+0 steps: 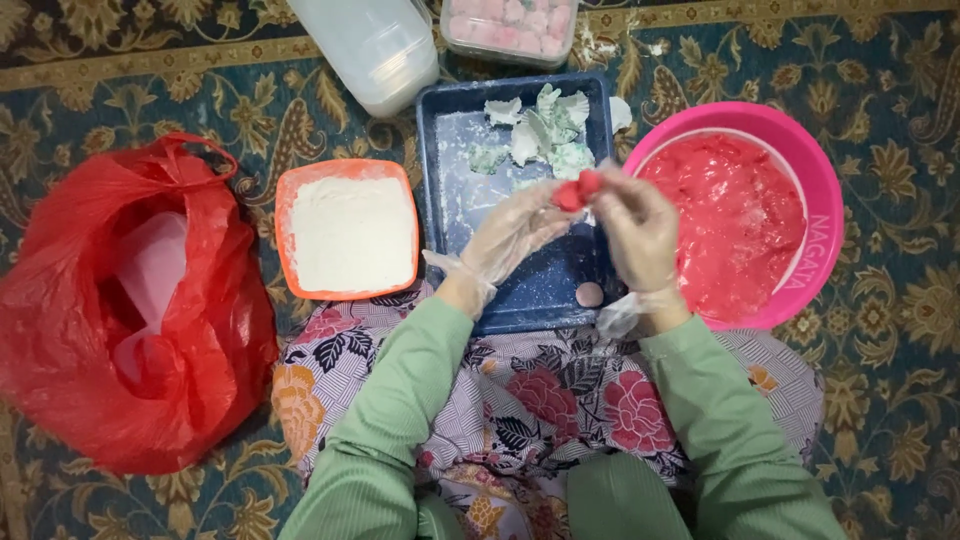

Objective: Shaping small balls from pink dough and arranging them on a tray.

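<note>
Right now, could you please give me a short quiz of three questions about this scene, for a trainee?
1. True or false: the left hand and the right hand both wear clear plastic gloves.
2. What do the two hands hold together? A) a spoon B) a small red dough ball C) a lid
3. Which thing lies between the orange tray of white flour and the pink bowl of red dough?

Key:
1. True.
2. B.
3. The dark blue tray, dusted with flour, with pale green shell-shaped pieces at its far end.
</note>
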